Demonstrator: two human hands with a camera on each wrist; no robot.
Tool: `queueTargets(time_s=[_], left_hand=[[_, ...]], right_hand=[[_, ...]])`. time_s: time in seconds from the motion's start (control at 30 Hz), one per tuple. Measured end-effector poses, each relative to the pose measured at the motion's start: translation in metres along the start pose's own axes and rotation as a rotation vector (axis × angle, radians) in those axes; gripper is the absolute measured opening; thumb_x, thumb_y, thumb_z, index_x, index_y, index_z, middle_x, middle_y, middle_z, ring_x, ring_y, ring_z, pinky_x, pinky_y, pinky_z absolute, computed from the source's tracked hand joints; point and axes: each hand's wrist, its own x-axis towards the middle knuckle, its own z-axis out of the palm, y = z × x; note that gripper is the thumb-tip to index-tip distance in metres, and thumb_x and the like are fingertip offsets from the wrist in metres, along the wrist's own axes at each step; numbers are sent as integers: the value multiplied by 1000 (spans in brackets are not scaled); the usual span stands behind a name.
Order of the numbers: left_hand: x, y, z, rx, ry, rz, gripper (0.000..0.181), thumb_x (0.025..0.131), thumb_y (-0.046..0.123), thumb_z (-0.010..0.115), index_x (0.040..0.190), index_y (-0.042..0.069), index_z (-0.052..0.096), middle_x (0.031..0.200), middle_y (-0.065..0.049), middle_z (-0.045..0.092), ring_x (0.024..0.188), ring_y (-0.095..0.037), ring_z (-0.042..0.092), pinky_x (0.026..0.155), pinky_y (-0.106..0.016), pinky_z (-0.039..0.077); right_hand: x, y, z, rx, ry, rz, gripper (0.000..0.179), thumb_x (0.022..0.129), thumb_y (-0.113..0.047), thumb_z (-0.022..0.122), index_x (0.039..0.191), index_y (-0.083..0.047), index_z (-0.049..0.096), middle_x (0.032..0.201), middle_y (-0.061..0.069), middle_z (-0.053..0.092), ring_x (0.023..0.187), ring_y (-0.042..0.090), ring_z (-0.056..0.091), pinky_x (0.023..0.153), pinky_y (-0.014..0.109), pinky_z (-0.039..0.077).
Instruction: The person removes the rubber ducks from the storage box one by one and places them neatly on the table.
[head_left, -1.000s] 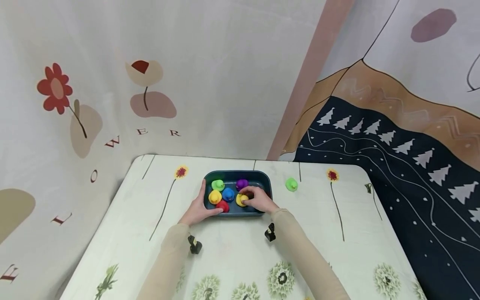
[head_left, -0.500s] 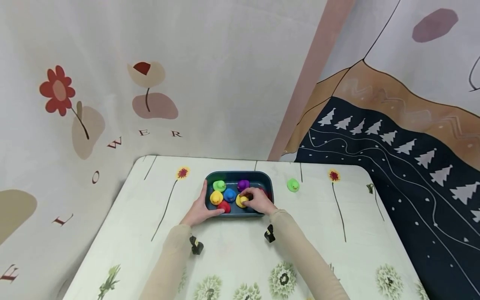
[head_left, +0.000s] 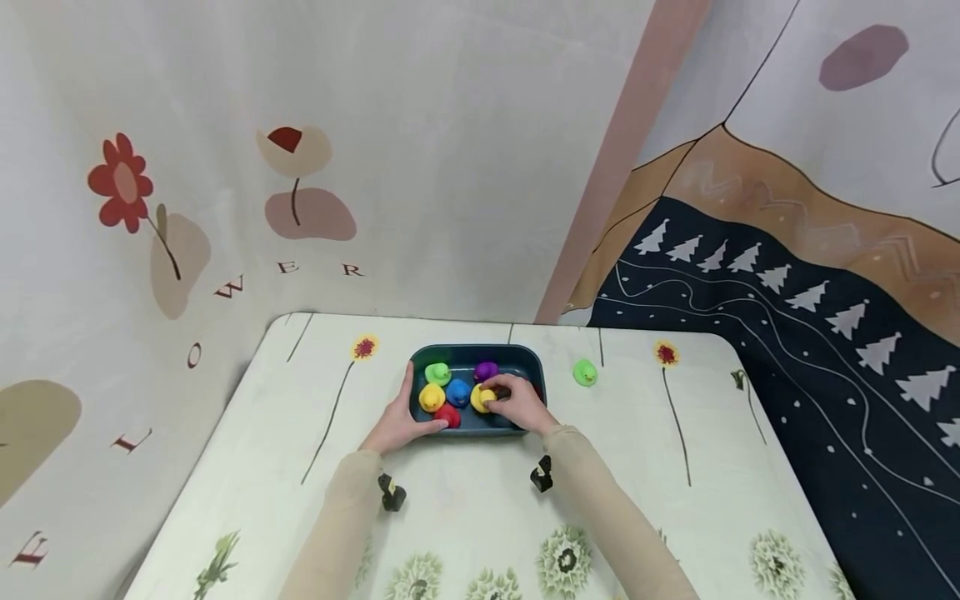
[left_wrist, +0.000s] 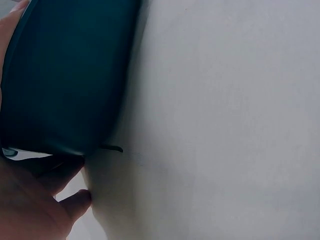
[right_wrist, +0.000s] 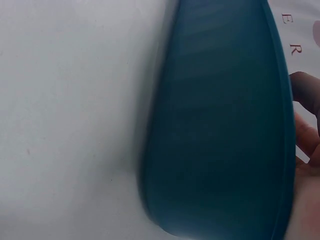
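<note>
A dark blue tray [head_left: 517,353] with rounded corners holds several small rubber ducks. My left hand [head_left: 396,423] grips its near left corner, thumb along the front rim and fingers against the left side. In the left wrist view those fingers [left_wrist: 55,172] lie at the end of the tray wall [left_wrist: 70,80]. My right hand [head_left: 521,404] reaches into the tray and pinches a yellow duck [head_left: 480,400]. Left of that duck are a blue duck [head_left: 458,392], another yellow duck [head_left: 431,398], a light green duck [head_left: 437,374] and a red duck [head_left: 448,416]. A purple duck [head_left: 486,371] sits behind it.
A light green duck [head_left: 585,372] lies on the table right of the tray. The table [head_left: 465,483] has a pale flower-printed cover. Printed curtains [head_left: 450,167] hang behind it. Something red beside my right hand in the tray is mostly hidden.
Both hands keep their places on the tray and the yellow duck. The head view shifts only slightly; no duck has clearly moved.
</note>
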Motion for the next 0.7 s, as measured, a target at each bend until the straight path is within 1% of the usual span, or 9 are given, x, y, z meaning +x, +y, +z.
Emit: queueTargets(time_s=[0.1,0.23,0.33,0.47,0.7], left_hand=[[0,0,0,2,0,-1,121,79,37,80,154,27,-14,159,-20,10,142,-41,18,110,-58,19],[0,0,0,4,-2,0,121,79,38,81,154,26,-14,159,-20,10,142,-41,18,111,-58,19],[0,0,-1,1,-2,4,121,79,37,81,154,26,-14,159,-20,10,141,-42,18,110,-58,19],[0,0,-1,-1,0,8,122,79,37,81,154,27,-14,159,-20,10,141,-42,18,110,-59,19],[0,1,0,3,-2,12,121,80,37,80,154,25,-14,159,-20,9,141,-42,18,110,-59,20]], right_hand=[[-3,-2,-1,27,19,-21,22,86,-6,72,108,-4,69,111,10,63,96,22,59,82,30,53],[-7,-3,-3,39,38,-26,23,86,-7,73,108,-4,69,112,10,63,93,21,59,80,27,54],[-11,-4,-6,51,54,-29,23,86,-6,73,109,-5,69,111,9,63,92,20,59,79,25,54],[-15,-2,-10,96,83,-32,24,86,-4,72,110,-4,69,110,9,62,91,21,59,80,26,54],[-24,1,-20,151,143,9,25,86,-3,72,111,-4,69,112,9,62,93,22,59,81,27,54]])
